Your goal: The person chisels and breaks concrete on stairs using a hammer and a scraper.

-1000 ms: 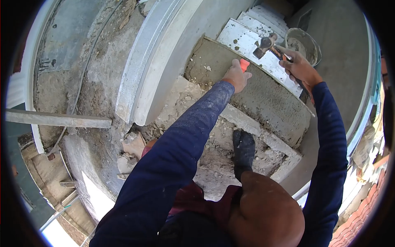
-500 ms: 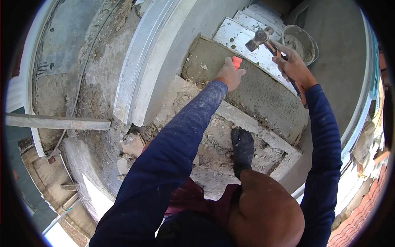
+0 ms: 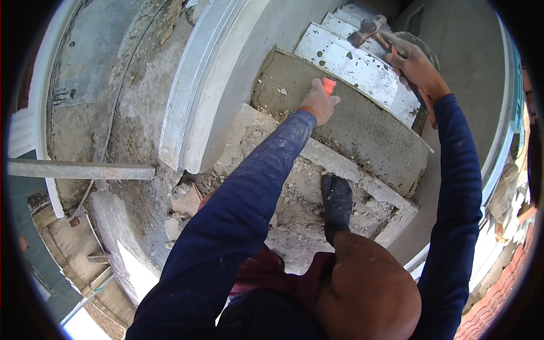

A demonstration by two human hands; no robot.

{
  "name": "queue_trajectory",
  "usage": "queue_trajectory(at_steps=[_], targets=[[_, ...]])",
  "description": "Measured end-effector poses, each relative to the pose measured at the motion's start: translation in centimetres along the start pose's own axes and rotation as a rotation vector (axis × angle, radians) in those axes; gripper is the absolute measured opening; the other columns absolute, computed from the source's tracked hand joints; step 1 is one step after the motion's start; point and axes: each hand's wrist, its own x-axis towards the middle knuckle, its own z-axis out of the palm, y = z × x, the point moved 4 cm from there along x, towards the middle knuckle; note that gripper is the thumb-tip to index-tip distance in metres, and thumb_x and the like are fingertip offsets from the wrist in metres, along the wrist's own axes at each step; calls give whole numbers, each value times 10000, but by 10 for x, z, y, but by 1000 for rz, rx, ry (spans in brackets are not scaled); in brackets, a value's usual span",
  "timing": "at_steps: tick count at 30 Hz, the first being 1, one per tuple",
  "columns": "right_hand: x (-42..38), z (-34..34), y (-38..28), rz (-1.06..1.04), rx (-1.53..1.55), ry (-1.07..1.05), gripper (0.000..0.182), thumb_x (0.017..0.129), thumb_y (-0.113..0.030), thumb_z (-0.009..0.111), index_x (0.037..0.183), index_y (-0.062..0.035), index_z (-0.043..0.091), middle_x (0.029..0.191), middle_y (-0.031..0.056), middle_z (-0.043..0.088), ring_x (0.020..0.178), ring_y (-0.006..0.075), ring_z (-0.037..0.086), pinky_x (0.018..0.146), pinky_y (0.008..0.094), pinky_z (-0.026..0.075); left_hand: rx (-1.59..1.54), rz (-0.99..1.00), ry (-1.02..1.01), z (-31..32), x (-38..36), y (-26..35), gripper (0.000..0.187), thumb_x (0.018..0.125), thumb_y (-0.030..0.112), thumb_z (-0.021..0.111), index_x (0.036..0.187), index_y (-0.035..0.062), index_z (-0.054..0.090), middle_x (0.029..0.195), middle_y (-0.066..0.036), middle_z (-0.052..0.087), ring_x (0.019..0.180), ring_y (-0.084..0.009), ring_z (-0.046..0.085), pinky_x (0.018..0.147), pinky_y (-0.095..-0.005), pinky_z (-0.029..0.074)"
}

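Note:
My left hand [image 3: 319,105] is closed around a chisel with an orange-red handle [image 3: 328,86]. Only the handle's end shows; its lower part is hidden behind my fingers. The hand is over the rough grey cement step [image 3: 374,133], near its far edge. Up and to the right, my right hand [image 3: 418,67] grips a hammer [image 3: 367,30] by its black-and-orange handle. The hammer head is raised over the white, cement-spattered steps [image 3: 334,48], apart from the chisel.
Behind my right hand a bucket [image 3: 426,52] partly shows. My dark-booted foot [image 3: 336,201] stands on rubble below the cement step. A wall edge [image 3: 195,107] rises at the left, and a wooden bar [image 3: 85,169] juts in. A plastered wall [image 3: 473,73] bounds the right.
My right hand and the hammer have moved up and to the right, away from the chisel. My left hand stays almost in place.

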Motion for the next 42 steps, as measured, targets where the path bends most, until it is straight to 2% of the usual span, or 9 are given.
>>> queue_trajectory(at_steps=[4,10,17,20,28,32,34,40,42], targets=[[28,-27,6,-96,554,538,569,997,-140,562,1535,-101,378,645,-10,479,471,66,466,412,250,427,-19,-44,-14,-2,-3,2,500,933,226,676,1182,-4,309,1176,-337,576,1102,-481,605,940,-518,475],[-15,43,10,93,-136,-223,572,953,-122,613,1503,-124,455,710,44,555,466,103,471,414,272,408,11,-13,0,0,-4,-1,524,933,249,680,1186,-14,304,1185,-348,567,1120,-483,596,945,-520,474],[22,9,23,-179,431,480,546,991,-142,575,1513,-83,423,659,0,470,485,78,448,416,258,415,-5,-48,-25,-1,-7,2,519,932,245,680,1183,-8,302,1194,-344,569,1124,-490,591,949,-526,464],[-26,66,5,117,-101,-165,588,963,-118,618,1518,-103,423,690,29,495,514,100,474,424,277,411,35,19,-21,5,-7,-5,564,937,332,676,1193,-28,325,1136,-343,588,1077,-485,611,924,-507,473],[-7,32,7,-93,314,360,478,970,-126,600,1427,-44,484,624,-10,481,459,98,480,407,270,412,32,-8,-27,6,-16,-8,550,932,323,686,1181,-13,327,1120,-341,594,1062,-497,610,908,-519,471],[-34,54,13,84,-131,-142,562,953,-70,612,1493,-144,476,661,-15,449,468,92,427,438,262,397,29,78,-3,3,-9,-14,551,938,349,673,1164,-12,324,1106,-335,593,1044,-500,610,895,-524,472],[-26,30,16,24,-89,-38,568,947,-133,642,1489,-109,474,849,107,608,494,121,504,436,315,448,36,60,-6,1,-6,-10,551,939,351,670,1166,-12,323,1107,-333,593,1039,-500,610,896,-522,471],[-5,17,22,-108,435,487,601,976,-119,585,1537,-82,374,657,1,493,473,90,478,413,269,420,58,41,-13,4,-14,-10,509,934,283,670,1164,3,311,1141,-339,577,1068,-492,604,917,-531,475],[-33,65,21,61,-37,-134,587,949,-112,603,1510,-86,431,735,33,579,501,116,497,484,294,469,37,60,10,-3,-15,-8,509,933,280,670,1162,1,311,1134,-341,579,1061,-496,605,912,-530,477]])
